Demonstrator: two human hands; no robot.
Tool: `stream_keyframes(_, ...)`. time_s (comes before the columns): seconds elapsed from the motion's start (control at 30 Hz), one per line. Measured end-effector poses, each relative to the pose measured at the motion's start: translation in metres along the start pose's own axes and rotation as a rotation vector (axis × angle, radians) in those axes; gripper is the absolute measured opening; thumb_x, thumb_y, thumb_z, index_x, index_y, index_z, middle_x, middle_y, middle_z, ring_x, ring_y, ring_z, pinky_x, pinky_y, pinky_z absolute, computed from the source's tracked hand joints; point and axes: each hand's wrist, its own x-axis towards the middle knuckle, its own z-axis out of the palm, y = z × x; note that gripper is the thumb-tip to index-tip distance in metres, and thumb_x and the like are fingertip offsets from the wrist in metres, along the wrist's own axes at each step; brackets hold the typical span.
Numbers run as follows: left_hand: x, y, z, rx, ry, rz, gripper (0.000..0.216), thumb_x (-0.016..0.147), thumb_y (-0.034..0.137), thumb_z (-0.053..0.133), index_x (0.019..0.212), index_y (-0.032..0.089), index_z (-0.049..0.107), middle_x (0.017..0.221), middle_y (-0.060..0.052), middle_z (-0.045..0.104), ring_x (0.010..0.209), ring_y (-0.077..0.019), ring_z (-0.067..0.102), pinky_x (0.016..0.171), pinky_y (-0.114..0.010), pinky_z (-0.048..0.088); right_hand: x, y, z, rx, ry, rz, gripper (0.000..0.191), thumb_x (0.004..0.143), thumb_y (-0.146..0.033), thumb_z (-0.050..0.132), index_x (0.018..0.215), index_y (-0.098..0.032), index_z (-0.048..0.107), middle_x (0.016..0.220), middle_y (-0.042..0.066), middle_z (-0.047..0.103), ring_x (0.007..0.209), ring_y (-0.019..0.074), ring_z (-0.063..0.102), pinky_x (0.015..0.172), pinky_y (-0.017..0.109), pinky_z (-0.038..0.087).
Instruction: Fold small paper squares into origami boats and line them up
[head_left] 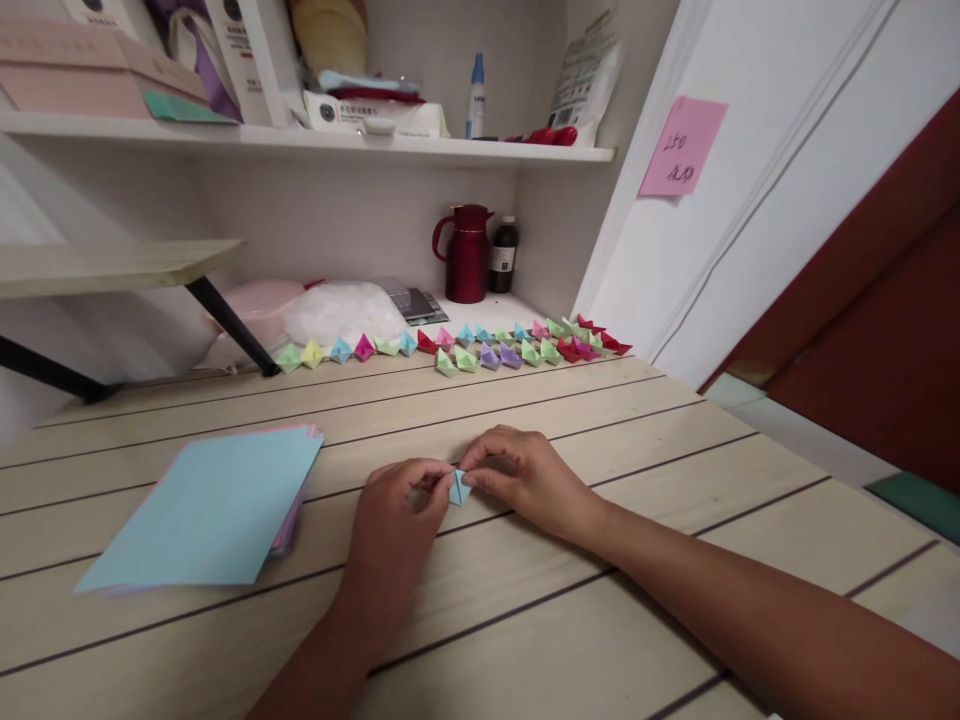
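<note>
A small folded piece of light blue paper (460, 488) is pinched between my two hands, just above the wooden tabletop (570, 630). My left hand (401, 505) grips its left edge between thumb and forefinger. On the opposite side, the thumb and fingertips of my right hand (525, 475) hold its right edge. A dark slit or crease runs down the middle of the paper. To the left lies a stack of square coloured paper (206, 510), with a light blue sheet on top and pink and purple edges below.
Several small folded paper boats (466, 359) in mixed colours line the table's back edge. Behind them stand a red jug (466, 255) and a dark bottle (504, 256). A raised wooden shelf (112, 265) on black legs is at the left.
</note>
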Motion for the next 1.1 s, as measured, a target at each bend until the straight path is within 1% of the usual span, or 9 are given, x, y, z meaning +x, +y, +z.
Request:
stream_keyframes(0.07,0.000,0.000,0.001,0.010,0.014,0.002,0.008,0.077,0.024,0.062,0.075,0.025,0.070,0.071,0.005,0.073,0.069,-0.0162,0.067,0.072,-0.030,0.048,0.000,-0.001,0.000,0.010,0.002,0.001,0.006,0.081,-0.017,0.068,0.083,-0.022,0.070,0.083,0.001,0.071,0.082,0.0174,0.063,0.075,0.030,0.047)
stream_keyframes(0.17,0.001,0.001,0.002,0.043,0.048,0.027,0.007,0.076,0.023,0.063,0.074,0.024,0.069,0.070,0.004,0.072,0.069,-0.0165,0.067,0.072,-0.031,0.048,-0.001,-0.002,0.001,0.009,0.001,0.003,0.008,0.081,-0.015,0.067,0.084,-0.022,0.070,0.084,0.001,0.071,0.082,0.0172,0.063,0.074,0.029,0.047)
stream_keyframes(0.3,0.001,0.003,0.002,0.129,0.111,0.151,0.008,0.077,0.020,0.062,0.072,0.024,0.066,0.070,0.004,0.071,0.072,-0.0171,0.065,0.078,-0.034,0.045,-0.001,-0.003,0.000,-0.008,0.016,-0.023,0.007,0.082,-0.016,0.066,0.083,-0.022,0.069,0.085,0.001,0.072,0.083,0.0170,0.063,0.076,0.030,0.047)
stream_keyframes(0.43,-0.001,0.005,0.003,0.212,0.142,0.270,0.011,0.078,0.016,0.059,0.069,0.023,0.061,0.066,0.005,0.067,0.071,-0.0164,0.062,0.082,-0.036,0.043,-0.002,-0.006,0.000,-0.097,0.047,-0.097,0.009,0.081,-0.013,0.066,0.083,-0.021,0.068,0.084,0.000,0.072,0.083,0.0174,0.062,0.082,0.033,0.044)
stream_keyframes(0.57,-0.003,0.007,0.005,0.238,0.152,0.293,0.012,0.077,0.014,0.059,0.069,0.022,0.059,0.067,0.004,0.066,0.072,-0.0168,0.061,0.082,-0.036,0.042,-0.002,-0.009,0.001,-0.200,0.068,-0.138,0.012,0.077,-0.010,0.067,0.083,-0.021,0.066,0.086,0.000,0.072,0.086,0.0184,0.062,0.086,0.035,0.041)
stream_keyframes(0.7,-0.003,0.009,0.007,0.240,0.163,0.275,0.013,0.074,0.011,0.059,0.067,0.022,0.056,0.066,0.004,0.064,0.071,-0.0167,0.060,0.079,-0.035,0.042,-0.003,-0.014,0.003,-0.214,0.085,-0.133,0.014,0.073,-0.007,0.065,0.078,-0.020,0.063,0.083,0.000,0.071,0.083,0.0181,0.062,0.083,0.034,0.042)
stream_keyframes(0.9,-0.004,0.014,0.009,0.196,0.163,0.144,0.012,0.072,0.013,0.059,0.063,0.022,0.056,0.064,0.004,0.064,0.066,-0.0161,0.058,0.075,-0.034,0.043,-0.003,-0.019,0.006,-0.188,0.121,-0.102,0.015,0.069,-0.005,0.064,0.072,-0.019,0.061,0.077,0.000,0.070,0.078,0.0181,0.062,0.079,0.033,0.043)
stream_keyframes(1.1,-0.004,0.016,0.009,0.109,0.143,0.049,0.010,0.072,0.017,0.059,0.064,0.022,0.058,0.064,0.004,0.066,0.065,-0.0161,0.061,0.071,-0.032,0.044,-0.001,-0.021,0.007,-0.114,0.128,-0.050,0.016,0.068,-0.003,0.064,0.071,-0.018,0.062,0.078,0.001,0.071,0.079,0.0180,0.063,0.077,0.031,0.045)
